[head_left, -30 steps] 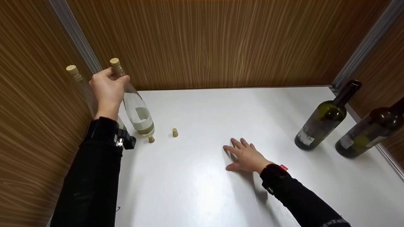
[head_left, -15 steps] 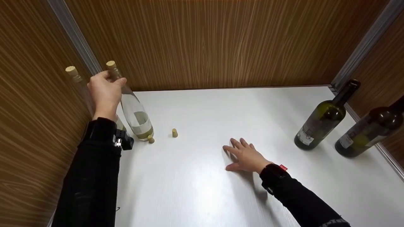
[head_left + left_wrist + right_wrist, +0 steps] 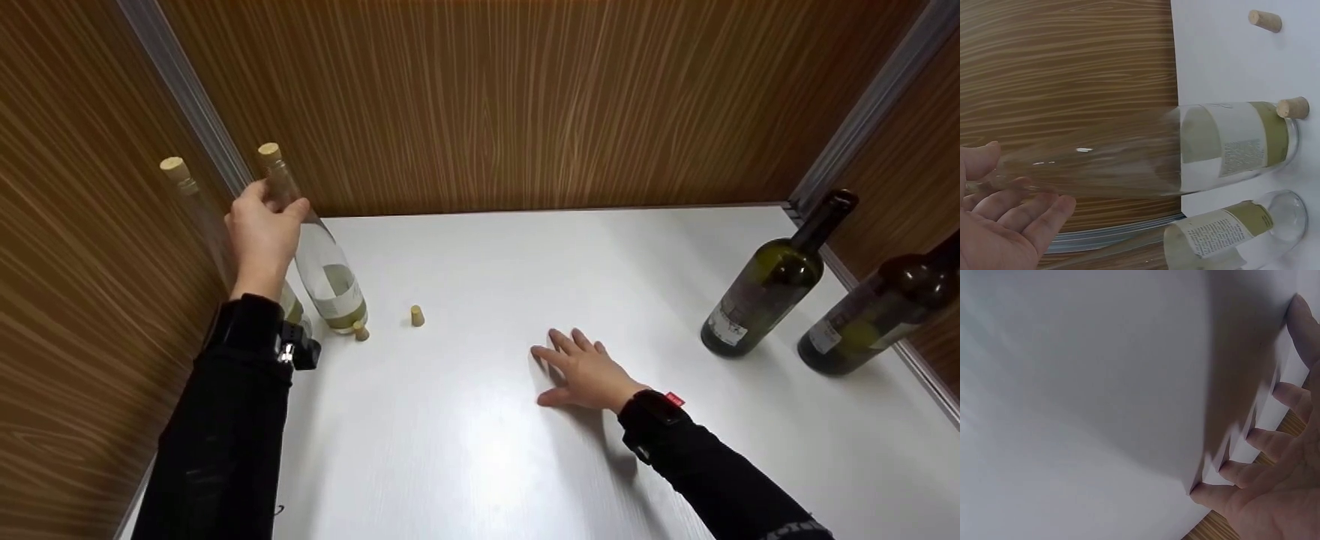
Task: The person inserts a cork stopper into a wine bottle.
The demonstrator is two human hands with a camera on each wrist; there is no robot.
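Observation:
My left hand (image 3: 264,225) is up at the neck of a clear corked bottle (image 3: 330,277) that stands on the white table (image 3: 487,450) near the left wall. In the left wrist view the neck lies between the thumb and nearly straight fingers of my left hand (image 3: 1016,219), loosely, and the labelled clear bottle (image 3: 1224,146) stands on its base. A second clear corked bottle (image 3: 180,176) stands just behind it, mostly hidden by my arm. My right hand (image 3: 581,367) rests flat on the table, fingers spread, holding nothing; its fingertips (image 3: 1258,436) press the surface.
Two loose corks lie by the bottle's base, one cork (image 3: 361,331) touching it and another cork (image 3: 417,316) a little right. Two dark wine bottles (image 3: 765,292) (image 3: 870,315) stand at the right edge. Wood walls close the left, back and right.
The clear bottle has been moved slightly left and set down. My left hand has slid lower on the neck and its fingers have loosened. The right hand has stayed still.

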